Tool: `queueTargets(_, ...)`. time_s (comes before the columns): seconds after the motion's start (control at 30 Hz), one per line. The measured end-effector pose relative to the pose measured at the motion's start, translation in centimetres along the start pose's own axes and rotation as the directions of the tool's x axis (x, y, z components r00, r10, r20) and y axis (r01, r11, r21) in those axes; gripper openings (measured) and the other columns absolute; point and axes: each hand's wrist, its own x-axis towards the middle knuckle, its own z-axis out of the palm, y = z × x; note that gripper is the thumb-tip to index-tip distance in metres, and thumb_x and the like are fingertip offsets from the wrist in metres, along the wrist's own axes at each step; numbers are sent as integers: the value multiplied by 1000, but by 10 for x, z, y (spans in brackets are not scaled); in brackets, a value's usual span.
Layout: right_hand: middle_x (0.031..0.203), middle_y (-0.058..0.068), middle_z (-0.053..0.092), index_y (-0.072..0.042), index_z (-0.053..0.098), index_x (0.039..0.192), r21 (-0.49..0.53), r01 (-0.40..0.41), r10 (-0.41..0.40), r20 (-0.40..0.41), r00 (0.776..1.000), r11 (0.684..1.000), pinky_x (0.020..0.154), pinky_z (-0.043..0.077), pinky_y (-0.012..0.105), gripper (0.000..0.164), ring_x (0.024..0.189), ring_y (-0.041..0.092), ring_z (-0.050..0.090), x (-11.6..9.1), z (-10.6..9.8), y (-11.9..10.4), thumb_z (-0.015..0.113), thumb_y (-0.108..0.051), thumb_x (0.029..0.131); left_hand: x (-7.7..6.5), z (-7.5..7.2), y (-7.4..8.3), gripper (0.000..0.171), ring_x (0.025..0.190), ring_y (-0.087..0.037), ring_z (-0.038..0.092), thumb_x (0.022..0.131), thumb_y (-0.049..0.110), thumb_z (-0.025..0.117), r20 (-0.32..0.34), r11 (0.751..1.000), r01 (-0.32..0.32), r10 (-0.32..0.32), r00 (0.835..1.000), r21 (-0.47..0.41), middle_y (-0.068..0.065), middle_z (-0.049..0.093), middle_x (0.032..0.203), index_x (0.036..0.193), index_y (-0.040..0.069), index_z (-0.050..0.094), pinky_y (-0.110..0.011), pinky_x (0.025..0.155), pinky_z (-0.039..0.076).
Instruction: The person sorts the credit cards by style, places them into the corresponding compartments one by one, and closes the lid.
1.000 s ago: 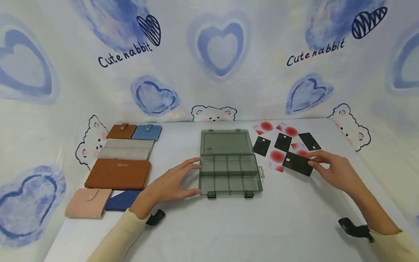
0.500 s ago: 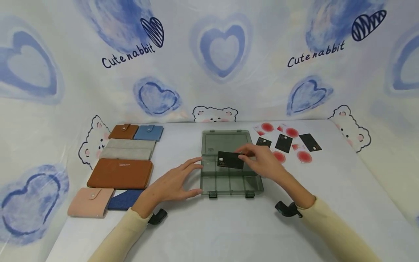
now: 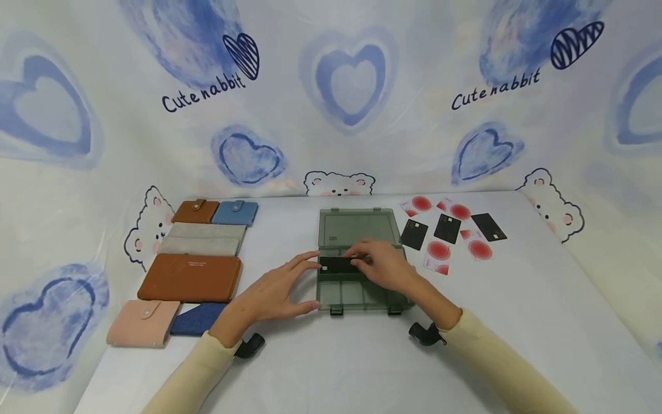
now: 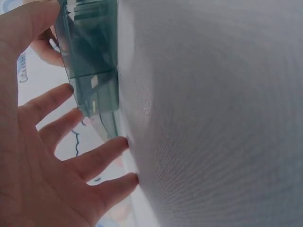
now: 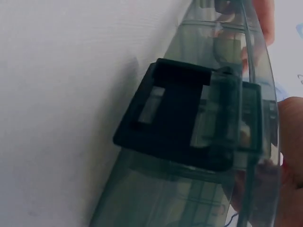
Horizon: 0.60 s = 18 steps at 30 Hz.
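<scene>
My right hand (image 3: 383, 265) pinches a black card (image 3: 335, 265) by its right end. The card lies lengthwise in the back row of a see-through green compartment box (image 3: 353, 293), its chip end at the left; the hand covers its right part. My left hand (image 3: 264, 294) is at the box's left side, thumb near the front corner and fingertips at the side wall. In the left wrist view its fingers (image 4: 102, 158) are spread and mostly straight beside the box. A latch (image 5: 175, 111) fills the right wrist view; little of the right hand shows there.
Right of the box lie several cards: black ones (image 3: 447, 229) and white ones with red circles (image 3: 438, 253). Wallets stand at the left: brown (image 3: 191, 277), grey (image 3: 204, 238), pink (image 3: 142, 325), blue (image 3: 235, 213) and more. The box's lid (image 3: 357, 226) lies back, opened flat.
My right hand has carried the black card leftward from the scattered cards to over the box, then lowered it into the back row. The left hand stays at the box's side.
</scene>
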Motion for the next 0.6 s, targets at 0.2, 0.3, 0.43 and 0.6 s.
queueTargets(0.2,119,4,63,-19,72,127,-196,-22,22,-2,1000,980,71,54,31,30,90,17,63,-2,6,-6,68,-28,98,0,2,-1,77,132,-21,54,88,70,62,-5,1000,2,-2,1000,12,7,26,165,150,28,46,-47,98,51)
queueTargets(0.3,127,5,65,-19,69,131,-206,-59,62,11,998,977,85,56,42,37,108,22,66,-3,7,-8,68,-35,98,0,3,-1,77,132,-22,54,87,70,63,-6,1000,5,-5,1000,13,8,26,165,150,28,45,-47,98,51)
queueTargets(0.43,130,4,66,-19,67,134,-155,-64,68,20,997,986,90,55,46,40,115,24,64,-5,1,-5,66,-38,99,-1,3,-1,77,132,-22,54,88,69,63,-12,1000,10,-10,1000,13,8,26,165,150,28,45,-48,97,51)
queueTargets(0.6,122,5,69,-14,67,132,-47,8,-12,-81,997,999,82,56,41,37,104,22,67,-6,-27,13,70,-26,98,-3,3,-2,76,133,-21,53,88,69,63,-18,1000,9,-9,1000,12,7,26,165,150,28,45,-48,96,51)
